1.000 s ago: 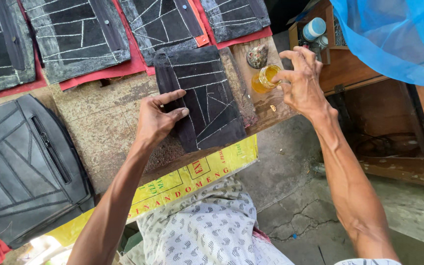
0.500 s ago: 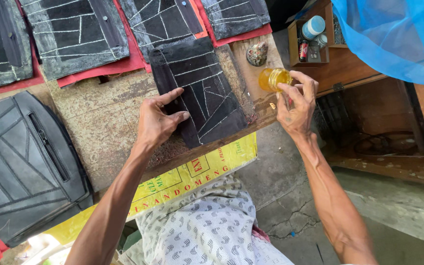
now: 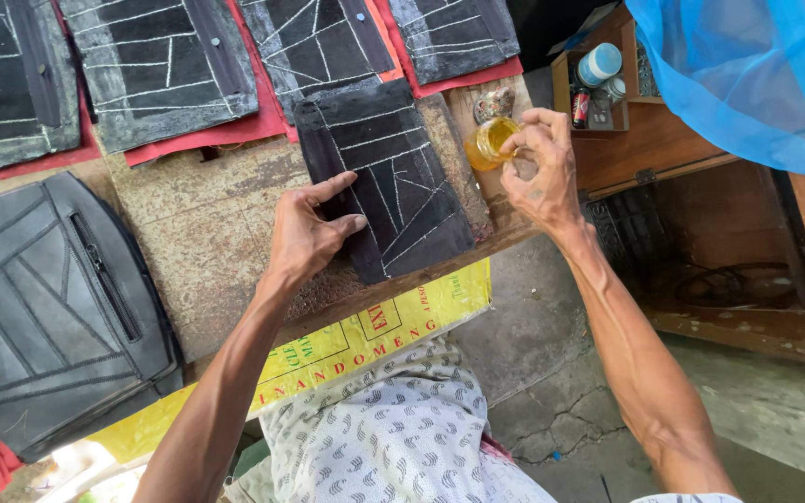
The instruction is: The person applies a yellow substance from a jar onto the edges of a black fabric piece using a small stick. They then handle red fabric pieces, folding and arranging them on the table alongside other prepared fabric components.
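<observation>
Leather is the stuff in hand: a dark, roughly rectangular panel (image 3: 388, 177) marked with pale chalky lines lies flat on the worn desk (image 3: 207, 251), its long axis running away from the person and leaning a little to the right, its near corner close to the desk's front edge. The left hand (image 3: 309, 233) rests on the panel's left margin, palm down, fingers spread and pressing; its grip is open, closed round nothing. The right hand (image 3: 538, 172) sits just off the panel's far right corner, fingertips pinched together at the mouth of a small jar of amber liquid (image 3: 488, 142); whether something small is held in that pinch I cannot tell. So the panel lies left of and nearer than the right hand, while the left hand is already touching it.

Similar stitched-looking dark panels (image 3: 160, 65) lie in a row along the far side of the desk on red cloth (image 3: 207, 144). A larger grey piece with a zip (image 3: 53, 307) lies to the left, smooth and seamed. The desk top is pitted and flaking; a yellow printed sheet (image 3: 375, 326) hangs over its front. To the right stand a wooden box of small containers (image 3: 598, 79) and blue netting (image 3: 757, 74).
</observation>
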